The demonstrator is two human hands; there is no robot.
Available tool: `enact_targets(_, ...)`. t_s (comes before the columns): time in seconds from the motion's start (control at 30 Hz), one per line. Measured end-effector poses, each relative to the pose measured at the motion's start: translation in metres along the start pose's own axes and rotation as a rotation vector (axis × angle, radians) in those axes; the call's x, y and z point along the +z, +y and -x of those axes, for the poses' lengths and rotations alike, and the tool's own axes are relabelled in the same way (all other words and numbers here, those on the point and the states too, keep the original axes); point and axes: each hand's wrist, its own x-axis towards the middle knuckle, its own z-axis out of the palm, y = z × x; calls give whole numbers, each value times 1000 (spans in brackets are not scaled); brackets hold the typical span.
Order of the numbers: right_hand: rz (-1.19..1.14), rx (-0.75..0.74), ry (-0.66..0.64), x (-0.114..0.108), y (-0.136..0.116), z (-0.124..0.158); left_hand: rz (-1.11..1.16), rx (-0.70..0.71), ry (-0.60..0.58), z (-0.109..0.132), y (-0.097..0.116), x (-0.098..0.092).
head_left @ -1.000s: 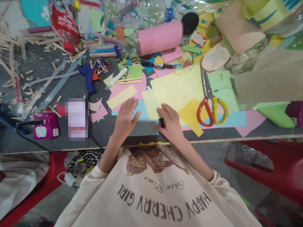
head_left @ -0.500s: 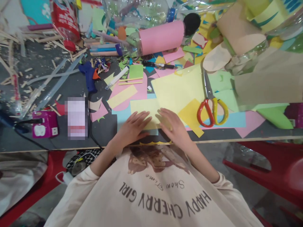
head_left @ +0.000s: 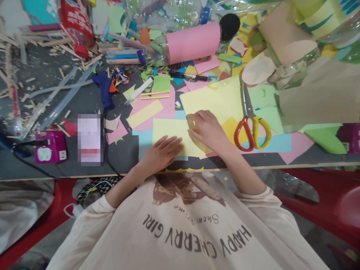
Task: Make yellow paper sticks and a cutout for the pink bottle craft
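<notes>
A pale yellow paper [head_left: 169, 129] lies near the table's front edge, on top of light blue paper [head_left: 145, 146]. My left hand [head_left: 163, 153] rests flat on its lower left part, with the fingers stretched out. On its right side sits my right hand [head_left: 208, 130], its fingers curled in towards the thumb. Whatever may be between those fingertips is hidden. A larger pale yellow sheet [head_left: 216, 101] reaches under the right hand from behind. To the right are scissors [head_left: 248, 120] with one red and one yellow handle.
Behind lie a white capped pen [head_left: 139, 91], a black pen [head_left: 189, 76] and a pink-wrapped bottle [head_left: 194, 42]. On the left are a blue glue gun [head_left: 104, 88], a purple box [head_left: 51, 146] and a blurred pale rectangle [head_left: 89, 138]. Paper scraps and wood sticks litter the table.
My right hand has moved up a little, and its fingers have curled. More of the yellow paper now shows below it. My left hand has shifted slightly right and down, staying flat.
</notes>
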Motion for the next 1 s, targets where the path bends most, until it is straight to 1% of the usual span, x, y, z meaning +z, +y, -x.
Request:
enact_targets(0.17, -33, -12, 15, 1, -1, -1, -40, -21, 9, -5, 6, 2)
enact_targets(0.33, -54, -115, 112, 1, 3, 4, -41, -58, 31, -12, 6, 3)
enact_targets(0.43, -61, -112, 150, 2, 6, 8, -46, -100, 29, -18, 7, 5)
enact_targets(0.57, -51, -106, 164, 6, 5, 16, 23, -187, 5, -26, 9, 8)
enact_targets(0.63, -36, -111, 178, 8, 4, 21, 49, -207, 15, -27, 9, 8)
enact_targets(0.73, -43, -135, 182, 14, 3, 27, 121, -181, 44, -26, 8, 5)
enact_targets(0.83, -91, -128, 152, 20, 4, 31, 182, -132, 69, -23, 9, -1)
enact_targets(0.9, -113, -102, 148, 23, 5, 32, 151, -126, 90, -22, 10, -2)
enact_targets(1.0, -120, -87, 177, 26, 4, 32, 45, -168, 107, -22, 11, 1)
